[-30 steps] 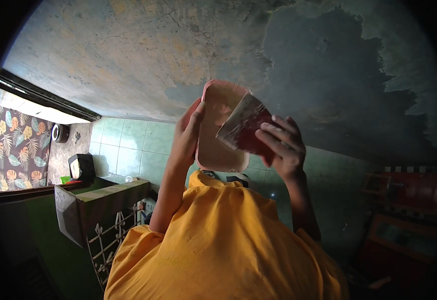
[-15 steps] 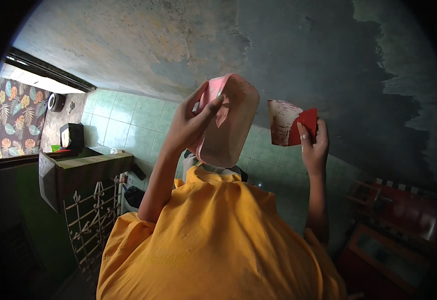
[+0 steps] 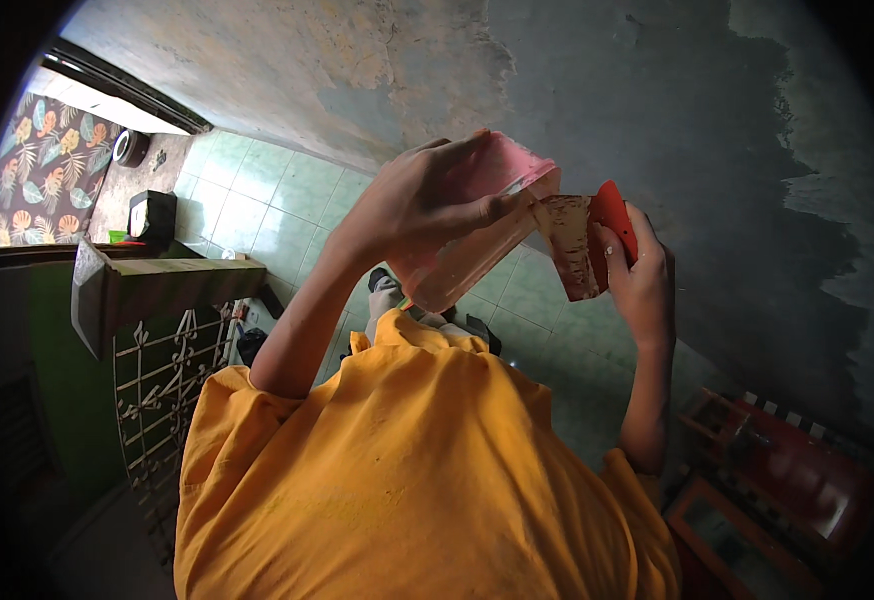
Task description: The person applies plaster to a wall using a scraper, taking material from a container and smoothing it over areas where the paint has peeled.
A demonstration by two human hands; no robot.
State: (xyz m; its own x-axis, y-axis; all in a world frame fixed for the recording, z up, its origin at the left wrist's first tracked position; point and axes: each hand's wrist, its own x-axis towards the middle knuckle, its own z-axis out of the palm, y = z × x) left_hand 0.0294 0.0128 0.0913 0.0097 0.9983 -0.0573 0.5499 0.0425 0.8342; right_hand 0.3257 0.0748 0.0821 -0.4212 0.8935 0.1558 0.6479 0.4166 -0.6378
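My left hand [image 3: 407, 205] is closed around the side of a pink plastic tub [image 3: 462, 265], with the thumb over its rim. The tub is tilted, and pale smears coat its walls. In my right hand [image 3: 645, 290] is a red scraper [image 3: 612, 215], pinched between the thumb and fingers. Its wide blade is streaked with whitish, dried-looking paste. The blade's upper corner is at the tub's right rim; whether the two touch I cannot tell. Pale specks dot my right thumb. How much paste lies inside the tub is hidden.
A patchy wall [image 3: 617, 90], grey to the right and bare to the left, rises ahead. Below are green floor tiles [image 3: 292, 205]. To the left stand a ledge [image 3: 187, 285] and a metal grille [image 3: 172, 370]. Red furniture [image 3: 787, 465] is at the lower right.
The tub has tipped over toward the right, and my left hand has turned with it. The scraper has turned, and its blade is now at the tub's rim instead of apart from it.
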